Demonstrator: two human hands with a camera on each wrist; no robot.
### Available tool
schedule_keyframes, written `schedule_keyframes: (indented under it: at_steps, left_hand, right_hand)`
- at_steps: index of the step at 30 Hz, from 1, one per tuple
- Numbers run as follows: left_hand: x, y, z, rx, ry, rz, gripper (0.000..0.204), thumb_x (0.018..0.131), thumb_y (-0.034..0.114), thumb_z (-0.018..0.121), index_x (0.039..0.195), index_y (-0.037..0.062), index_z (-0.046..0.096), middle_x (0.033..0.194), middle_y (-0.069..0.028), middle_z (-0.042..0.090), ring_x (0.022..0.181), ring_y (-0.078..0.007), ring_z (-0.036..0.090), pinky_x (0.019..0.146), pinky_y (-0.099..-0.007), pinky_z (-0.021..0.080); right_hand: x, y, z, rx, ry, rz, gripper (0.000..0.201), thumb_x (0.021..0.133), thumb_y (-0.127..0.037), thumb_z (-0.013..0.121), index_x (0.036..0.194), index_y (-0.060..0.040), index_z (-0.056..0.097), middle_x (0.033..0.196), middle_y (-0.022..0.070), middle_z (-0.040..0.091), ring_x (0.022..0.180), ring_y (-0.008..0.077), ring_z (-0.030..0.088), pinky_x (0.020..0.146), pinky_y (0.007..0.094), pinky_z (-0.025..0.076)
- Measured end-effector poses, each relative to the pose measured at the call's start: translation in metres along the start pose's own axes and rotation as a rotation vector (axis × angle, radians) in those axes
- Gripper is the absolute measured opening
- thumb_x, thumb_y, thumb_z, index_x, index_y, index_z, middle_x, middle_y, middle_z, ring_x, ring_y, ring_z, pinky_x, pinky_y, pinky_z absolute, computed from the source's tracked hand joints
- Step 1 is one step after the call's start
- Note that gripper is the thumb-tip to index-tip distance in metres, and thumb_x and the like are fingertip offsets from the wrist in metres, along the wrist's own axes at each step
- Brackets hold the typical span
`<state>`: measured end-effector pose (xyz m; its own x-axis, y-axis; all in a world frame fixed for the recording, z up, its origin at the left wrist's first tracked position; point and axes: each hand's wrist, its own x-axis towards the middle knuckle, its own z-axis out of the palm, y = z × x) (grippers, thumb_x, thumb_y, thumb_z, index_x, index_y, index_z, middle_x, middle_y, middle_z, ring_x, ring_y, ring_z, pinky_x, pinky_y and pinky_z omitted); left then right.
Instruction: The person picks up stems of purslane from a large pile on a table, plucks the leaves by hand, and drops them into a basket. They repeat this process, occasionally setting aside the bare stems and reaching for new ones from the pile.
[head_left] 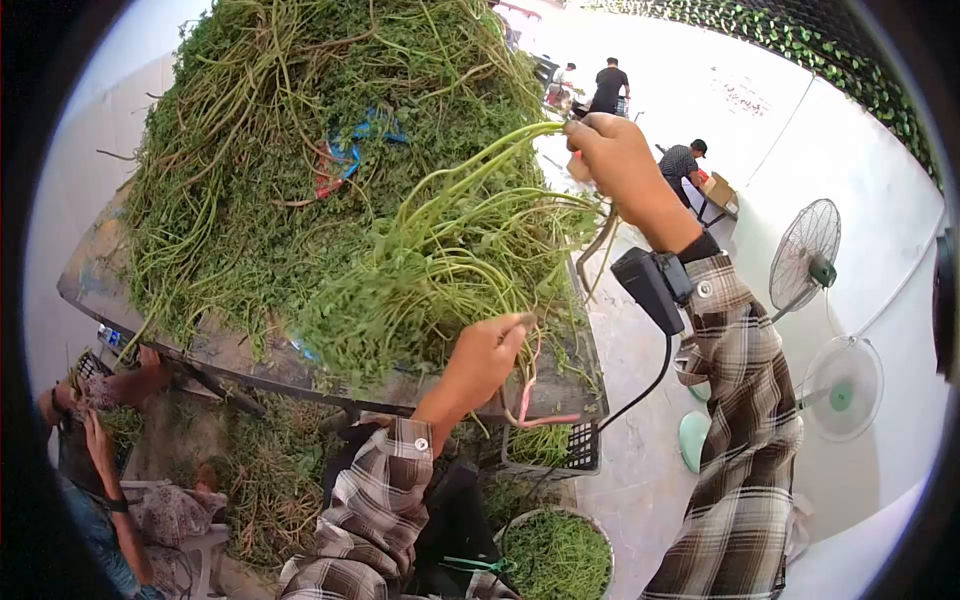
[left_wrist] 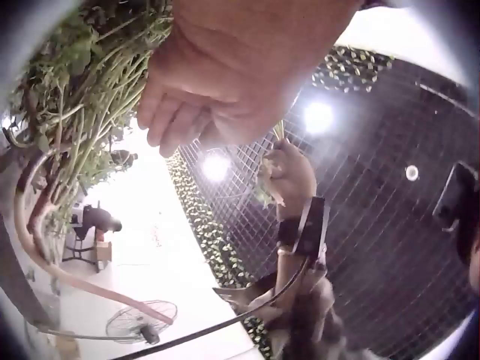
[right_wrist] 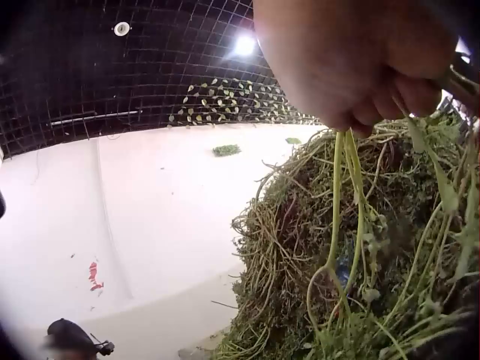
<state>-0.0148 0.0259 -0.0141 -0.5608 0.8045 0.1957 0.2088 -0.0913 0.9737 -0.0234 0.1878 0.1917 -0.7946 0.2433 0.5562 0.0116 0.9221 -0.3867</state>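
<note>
**Carefully pulling stems out of a bunch of greens**

Nearest to the person, the left hand (head_left: 487,352) is closed around the leafy lower part of a bunch (head_left: 440,270) of green stems, holding it just above the table (head_left: 80,285) edge. A pink band (head_left: 528,395) hangs from this hand. The right hand (head_left: 612,150) is raised higher and further away, and it pinches the thin ends of a few stems (head_left: 480,160) between the curled fingers; the right wrist view shows two or three stems (right_wrist: 345,210) hanging down from the fist.

To do this step well, I think the left hand should keep a firm grip on the bunch so that it does not open, and the right hand should pull along the line of the stems, slowly, because they look thin and may break or drag other stems with them.

Behind the bunch, a big pile (head_left: 290,120) of the same greens covers the table. A basin (head_left: 560,550) of greens stands below, and two fans (head_left: 810,250) are at the right.

About writing: some red marks are on the far wall (head_left: 735,98), but they are too small to read. No brand or label is readable.
</note>
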Motion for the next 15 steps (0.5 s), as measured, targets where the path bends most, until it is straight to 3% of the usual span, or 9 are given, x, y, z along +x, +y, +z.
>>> schedule_keyframes:
  at_steps: [1,3,4,5,7,8,11,13,15]
  left_hand:
    - [0.001,-0.001,-0.001,-0.003,0.0,-0.007,0.037,0.092,0.019,0.048,0.123,-0.002,0.051,0.124,-0.0168,0.053,0.115,-0.0239,0.051,0.091,-0.0314,0.042]
    - [0.002,-0.005,-0.004,-0.466,0.165,0.081,0.052,0.092,0.027,0.051,0.131,-0.005,0.039,0.126,-0.0179,0.051,0.115,-0.0261,0.05,0.095,-0.0342,0.041]
    - [0.004,-0.005,-0.01,-0.675,0.152,0.017,0.076,0.088,0.04,0.055,0.136,-0.008,0.021,0.133,-0.024,0.039,0.122,-0.0313,0.042,0.101,-0.0388,0.036]
    - [0.002,-0.002,-0.013,-0.68,0.155,0.015,0.076,0.088,0.04,0.055,0.136,-0.008,0.021,0.133,-0.024,0.039,0.122,-0.0313,0.042,0.101,-0.0388,0.036]
    - [-0.002,0.003,-0.02,-0.878,0.207,-0.01,0.093,0.084,0.051,0.057,0.139,-0.0077,0.009,0.141,-0.0267,0.022,0.13,-0.0346,0.029,0.105,-0.0425,0.03]
    - [0.0,-0.004,-0.023,-0.896,0.158,0.006,0.107,0.078,0.059,0.058,0.138,-0.0083,0.0,0.143,-0.0289,0.012,0.134,-0.0368,0.019,0.105,-0.044,0.03]
    - [-0.001,-0.006,-0.021,-0.955,0.158,-0.038,0.11,0.076,0.067,0.052,0.138,-0.0084,0.0,0.143,-0.0277,0.014,0.134,-0.0355,0.019,0.107,-0.0452,0.027]
    - [0.005,-0.012,-0.019,-0.995,0.123,-0.047,0.111,0.074,0.07,0.048,0.138,-0.0083,0.002,0.143,-0.0267,0.016,0.133,-0.0341,0.022,0.106,-0.0454,0.029]
    - [0.011,-0.02,-0.015,-1.037,0.091,-0.06,0.112,0.073,0.074,0.043,0.138,-0.0082,0.003,0.143,-0.0258,0.018,0.132,-0.0328,0.025,0.105,-0.0456,0.03]
  right_hand:
    - [-0.003,-0.002,0.007,0.002,-0.006,0.004,0.035,0.082,-0.029,0.053,0.079,0.0047,0.059,0.066,0.0199,0.056,0.062,0.0299,0.054,0.062,0.0394,0.042]
    - [-0.017,-0.009,0.022,0.023,-0.061,-0.013,0.034,0.083,-0.029,0.051,0.08,0.0047,0.056,0.07,0.0234,0.055,0.066,0.0358,0.053,0.064,0.0426,0.041]
    - [-0.025,-0.014,0.028,0.008,-0.08,-0.06,0.034,0.083,-0.028,0.05,0.078,0.0054,0.052,0.069,0.0238,0.053,0.066,0.0362,0.052,0.064,0.0433,0.04]
    - [-0.035,-0.018,0.031,0.001,-0.105,-0.041,0.033,0.084,-0.027,0.05,0.076,0.0051,0.048,0.07,0.0243,0.053,0.065,0.0367,0.051,0.063,0.0444,0.039]
    - [-0.049,-0.015,0.039,0.037,-0.113,-0.062,0.024,0.086,-0.023,0.051,0.078,-0.0005,0.055,0.058,-0.0011,0.045,0.05,0.0079,0.041,0.046,0.0262,0.033]
    - [-0.056,-0.016,0.041,0.039,-0.119,-0.063,0.024,0.086,-0.023,0.051,0.078,-0.0005,0.055,0.058,-0.0011,0.045,0.05,0.0079,0.041,0.046,0.0262,0.033]
    - [-0.079,-0.026,0.041,0.306,-0.214,0.122,0.019,0.09,-0.022,0.049,0.086,-0.0031,0.052,0.059,-0.0035,0.039,0.049,0.0057,0.035,0.044,0.0228,0.03]
    - [-0.093,-0.052,0.033,0.743,-0.307,0.324,0.016,0.092,-0.021,0.047,0.09,-0.0053,0.048,0.06,-0.005,0.034,0.048,0.0043,0.03,0.043,0.0202,0.026]
    - [-0.104,-0.065,0.027,0.841,-0.333,0.39,0.016,0.093,-0.02,0.047,0.089,-0.0045,0.047,0.06,-0.0046,0.034,0.048,0.0048,0.03,0.042,0.0206,0.026]
